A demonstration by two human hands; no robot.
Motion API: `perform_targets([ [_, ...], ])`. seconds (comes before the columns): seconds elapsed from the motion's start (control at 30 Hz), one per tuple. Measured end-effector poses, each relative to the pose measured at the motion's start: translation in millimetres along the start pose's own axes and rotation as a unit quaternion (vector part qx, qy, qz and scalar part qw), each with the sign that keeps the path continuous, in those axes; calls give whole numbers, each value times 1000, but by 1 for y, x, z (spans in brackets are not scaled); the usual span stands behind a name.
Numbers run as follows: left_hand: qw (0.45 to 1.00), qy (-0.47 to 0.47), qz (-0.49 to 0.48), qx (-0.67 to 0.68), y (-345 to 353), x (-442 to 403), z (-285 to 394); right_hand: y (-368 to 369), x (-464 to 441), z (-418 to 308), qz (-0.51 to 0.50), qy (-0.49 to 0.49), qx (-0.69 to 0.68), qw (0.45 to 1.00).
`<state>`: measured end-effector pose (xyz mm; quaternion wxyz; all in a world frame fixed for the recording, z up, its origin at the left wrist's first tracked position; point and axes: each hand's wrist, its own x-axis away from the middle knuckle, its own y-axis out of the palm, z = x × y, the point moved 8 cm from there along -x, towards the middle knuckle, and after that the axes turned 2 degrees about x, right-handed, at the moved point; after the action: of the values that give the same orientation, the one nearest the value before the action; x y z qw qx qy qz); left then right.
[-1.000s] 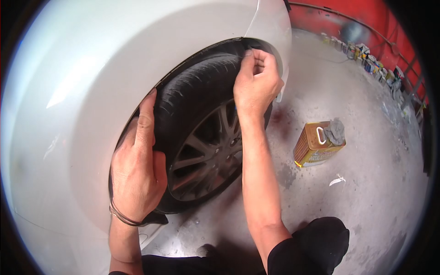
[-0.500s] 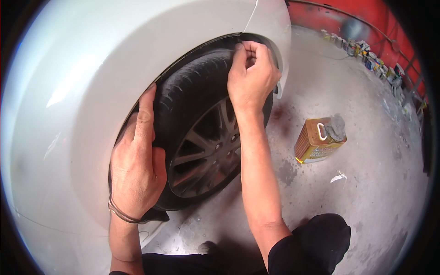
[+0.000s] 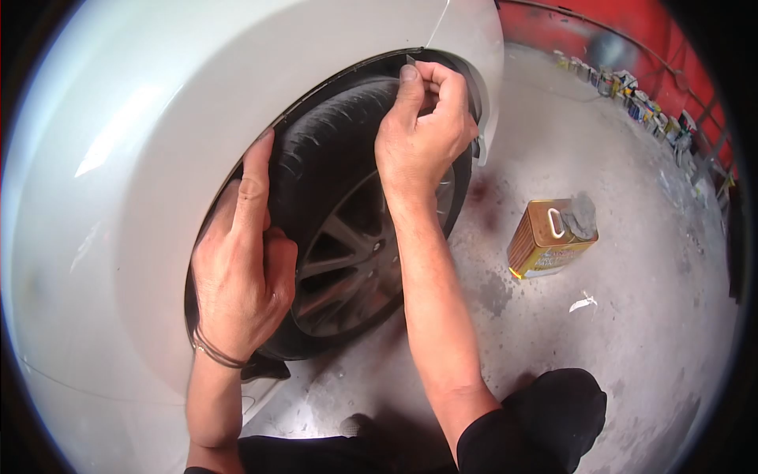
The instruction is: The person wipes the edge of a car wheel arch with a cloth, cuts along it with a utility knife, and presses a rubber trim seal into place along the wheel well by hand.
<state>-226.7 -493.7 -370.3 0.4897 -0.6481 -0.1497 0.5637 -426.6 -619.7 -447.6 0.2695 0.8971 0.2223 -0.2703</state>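
A white car fender [image 3: 158, 158] curves around a black tyre [image 3: 328, 130] with a grey spoked wheel rim [image 3: 347, 261]. My left hand [image 3: 245, 268] lies along the wheel arch edge, its index finger stretched up against the lip; its thumb is apart and some fingers are hidden behind the edge. Near the top of the arch, my right hand [image 3: 422, 126] pinches a small, thin, greyish piece [image 3: 410, 60] between thumb and index finger, close to the arch lip. What the piece is cannot be made out.
On the grey floor [image 3: 632, 316] right of the wheel stands a rectangular metal can [image 3: 549, 245] with a grey cloth [image 3: 583, 215] on top. A white scrap [image 3: 583, 302] lies nearby. Several small cans and bottles [image 3: 643, 110] line the red wall [image 3: 632, 31].
My right hand has moved left and slightly up along the arch, and the piece at its fingertips now shows. My left hand stays at the arch edge, with its thumb shifted slightly.
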Motion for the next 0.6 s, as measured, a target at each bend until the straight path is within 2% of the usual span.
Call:
perform_targets([
  [0.17,998,48,34,7,2,0,0,5,2,-4,15,-7,17,1000],
  [0.23,997,60,47,5,2,0,0,5,4,-9,29,-40,58,997],
  [0.37,998,45,37,7,0,1,3,5,4,-8,25,-31,48,998],
  [0.47,999,28,23,-1,2,1,2,5,7,-11,33,-51,50,997],
  [0.53,999,41,25,-16,1,0,4,6,9,-18,28,-97,20,995],
  [0.6,999,34,17,-13,0,1,2,6,10,-15,19,-79,5,997],
])
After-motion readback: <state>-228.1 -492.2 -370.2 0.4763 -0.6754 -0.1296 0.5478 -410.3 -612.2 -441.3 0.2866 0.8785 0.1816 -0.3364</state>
